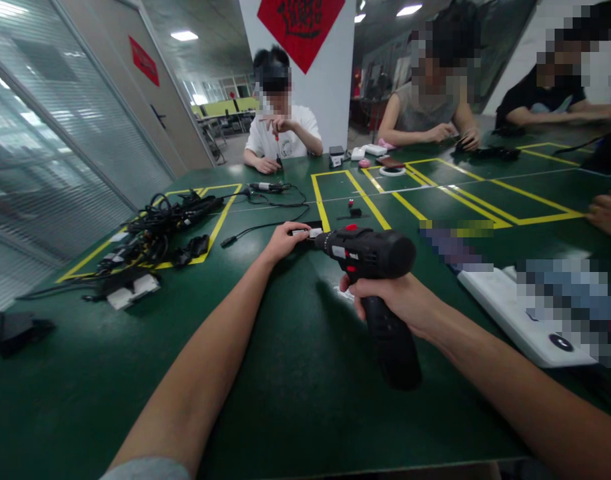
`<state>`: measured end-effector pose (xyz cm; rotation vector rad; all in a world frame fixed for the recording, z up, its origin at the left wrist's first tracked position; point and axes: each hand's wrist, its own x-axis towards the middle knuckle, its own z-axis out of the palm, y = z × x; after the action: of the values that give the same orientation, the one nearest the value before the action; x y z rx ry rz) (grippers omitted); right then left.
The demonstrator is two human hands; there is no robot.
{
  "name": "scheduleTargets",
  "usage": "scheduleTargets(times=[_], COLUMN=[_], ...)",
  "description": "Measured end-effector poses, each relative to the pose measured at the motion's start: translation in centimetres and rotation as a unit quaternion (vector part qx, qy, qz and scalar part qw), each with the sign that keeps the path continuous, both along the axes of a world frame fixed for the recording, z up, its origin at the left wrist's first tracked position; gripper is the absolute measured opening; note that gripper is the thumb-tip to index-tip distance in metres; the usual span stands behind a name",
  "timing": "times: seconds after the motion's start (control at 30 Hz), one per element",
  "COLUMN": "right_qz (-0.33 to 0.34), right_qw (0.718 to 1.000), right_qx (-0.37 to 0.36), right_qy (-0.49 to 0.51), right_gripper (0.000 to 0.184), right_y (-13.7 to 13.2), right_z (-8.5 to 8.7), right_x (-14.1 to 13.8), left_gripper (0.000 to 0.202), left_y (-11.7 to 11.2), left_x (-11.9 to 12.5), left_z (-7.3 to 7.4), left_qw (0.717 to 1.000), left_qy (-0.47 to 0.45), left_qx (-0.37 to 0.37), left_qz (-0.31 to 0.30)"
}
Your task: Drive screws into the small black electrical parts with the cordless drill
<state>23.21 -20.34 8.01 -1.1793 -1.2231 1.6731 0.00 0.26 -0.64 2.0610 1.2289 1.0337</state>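
Note:
My right hand [385, 297] is wrapped round the grip of a black cordless drill [370, 252] with red buttons. The drill lies level, its chuck pointing left toward a small black item with a white label [313, 233] on the green table. My left hand [284, 240] presses its fingers on that item from the left and holds it against the tabletop. The drill's tip reaches the item's right end; whether it touches cannot be made out. A black cable with a plug [229, 241] lies just left of my left hand.
A heap of black cables and adapters [170, 227] lies at the left inside yellow tape. A white device [515, 313] is at the right. Small black parts [355, 213] sit beyond the drill. Across the table [295, 400], several people work with their hands.

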Motion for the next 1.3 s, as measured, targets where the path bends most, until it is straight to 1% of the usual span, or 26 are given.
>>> scheduleTargets(times=[0.17,0.43,0.57,0.8,0.9,1.17,1.3], right_qz=[0.012,0.014,0.007,0.001,-0.001,-0.003,0.0], right_qw=[0.999,0.999,1.0,0.999,0.999,1.0,1.0], right_qx=[0.025,0.009,0.006,0.011,0.013,0.011,0.009], right_qy=[-0.023,-0.03,-0.019,-0.045,-0.033,-0.023,-0.022], right_gripper=[0.013,0.014,0.013,0.007,0.009,0.011,0.01], right_y=[0.4,0.6,0.8,0.9,0.9,0.9,0.9], right_z=[-0.5,-0.7,-0.7,-1.2,-1.4,-0.9,-0.9], right_x=[0.0,0.0,0.0,-0.2,-0.4,-0.5,-0.4], left_gripper=[0.034,0.034,0.035,0.038,0.038,0.038,0.038], left_y=[0.1,-0.1,0.0,0.2,0.2,0.4,0.4], left_x=[0.0,0.1,0.0,0.0,0.0,-0.2,-0.2], left_z=[-0.1,0.1,0.0,-0.2,-0.3,-0.4,-0.4], left_qw=[1.0,1.0,1.0,1.0,0.999,0.999,0.999], left_qy=[-0.003,-0.005,-0.008,-0.021,-0.025,-0.023,-0.022], left_qx=[-0.003,-0.006,-0.007,-0.023,-0.027,-0.027,-0.027], left_qz=[-0.002,-0.005,-0.004,0.002,0.003,0.002,0.003])
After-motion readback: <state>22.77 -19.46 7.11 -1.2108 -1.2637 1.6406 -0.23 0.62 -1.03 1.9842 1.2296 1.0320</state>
